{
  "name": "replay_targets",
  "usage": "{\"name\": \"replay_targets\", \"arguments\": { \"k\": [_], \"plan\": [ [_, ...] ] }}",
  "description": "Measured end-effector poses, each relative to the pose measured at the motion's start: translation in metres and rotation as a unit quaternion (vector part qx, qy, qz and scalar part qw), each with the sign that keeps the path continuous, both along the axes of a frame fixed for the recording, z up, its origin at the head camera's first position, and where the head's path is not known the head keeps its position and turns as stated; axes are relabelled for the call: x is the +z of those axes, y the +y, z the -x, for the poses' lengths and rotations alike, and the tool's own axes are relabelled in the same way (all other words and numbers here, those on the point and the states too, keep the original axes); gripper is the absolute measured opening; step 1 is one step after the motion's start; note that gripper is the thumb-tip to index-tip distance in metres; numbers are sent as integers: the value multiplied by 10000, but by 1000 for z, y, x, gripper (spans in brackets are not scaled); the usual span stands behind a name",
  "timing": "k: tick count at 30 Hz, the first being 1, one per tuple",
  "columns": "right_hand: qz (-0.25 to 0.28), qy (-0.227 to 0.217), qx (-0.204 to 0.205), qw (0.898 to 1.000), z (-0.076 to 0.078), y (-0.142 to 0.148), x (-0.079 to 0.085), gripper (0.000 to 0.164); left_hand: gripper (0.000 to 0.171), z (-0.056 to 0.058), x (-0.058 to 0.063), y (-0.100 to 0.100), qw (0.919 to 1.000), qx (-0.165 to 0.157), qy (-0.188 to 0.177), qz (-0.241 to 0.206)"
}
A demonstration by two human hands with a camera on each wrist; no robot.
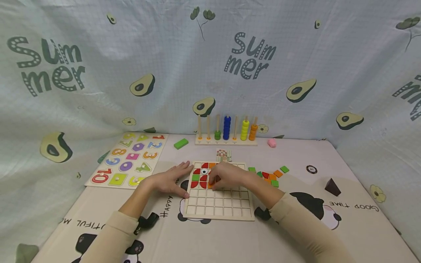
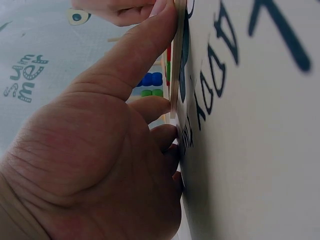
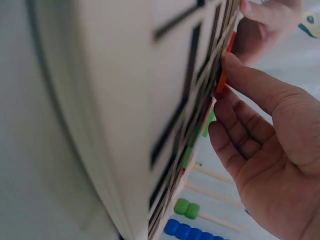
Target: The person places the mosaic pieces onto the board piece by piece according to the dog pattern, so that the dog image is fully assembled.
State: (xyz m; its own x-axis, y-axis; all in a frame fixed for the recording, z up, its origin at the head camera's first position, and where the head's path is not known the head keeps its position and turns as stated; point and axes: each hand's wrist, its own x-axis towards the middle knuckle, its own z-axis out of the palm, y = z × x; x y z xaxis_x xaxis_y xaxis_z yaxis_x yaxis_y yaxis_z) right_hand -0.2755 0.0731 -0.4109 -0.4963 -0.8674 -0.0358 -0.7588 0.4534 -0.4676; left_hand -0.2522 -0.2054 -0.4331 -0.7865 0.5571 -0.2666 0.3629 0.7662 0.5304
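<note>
A wooden grid board (image 1: 218, 211) lies flat on the table in the head view. Red curved tiles (image 1: 194, 184), a green square tile (image 1: 195, 177) and a white tile with a black dot (image 1: 204, 171) fill cells in its upper left. My right hand (image 1: 230, 174) is over the board's upper middle and pinches an orange tile (image 3: 221, 82) between thumb and fingers, right at the grid. My left hand (image 1: 169, 179) lies spread at the board's left side, with its thumb (image 2: 145, 42) against the edge. Some cells are hidden behind the right hand.
Loose green, orange and red tiles (image 1: 277, 174) lie right of the board. Behind it are a small picture card (image 1: 223, 155), a peg abacus (image 1: 226, 142) and a green block (image 1: 181, 143). A number puzzle (image 1: 131, 157) lies left; a dark pyramid (image 1: 333, 187) and round chip (image 1: 311, 169) sit right.
</note>
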Motion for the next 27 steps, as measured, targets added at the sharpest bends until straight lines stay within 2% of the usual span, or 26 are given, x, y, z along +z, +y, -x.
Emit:
{"name": "replay_targets", "arguments": {
  "k": [10, 19, 23, 27],
  "plan": [
    [59, 243, 72, 9997, -1, 1, -4, 13, 107, 1, 0, 0, 10000, -13, -9, -3],
    [168, 59, 7, 9998, 0, 4, -4, 13, 107, 0, 1, -1, 10000, -17, -24, -2],
    [540, 10, -252, 9982, 2, 21, 4, 11, 107, 0, 0, 0, 10000, -59, 16, -30],
    [1234, 148, -806, 9890, 5, 58, 19, 11, 108, 0, -1, 0, 10000, -20, 0, -24]
  ]
}}
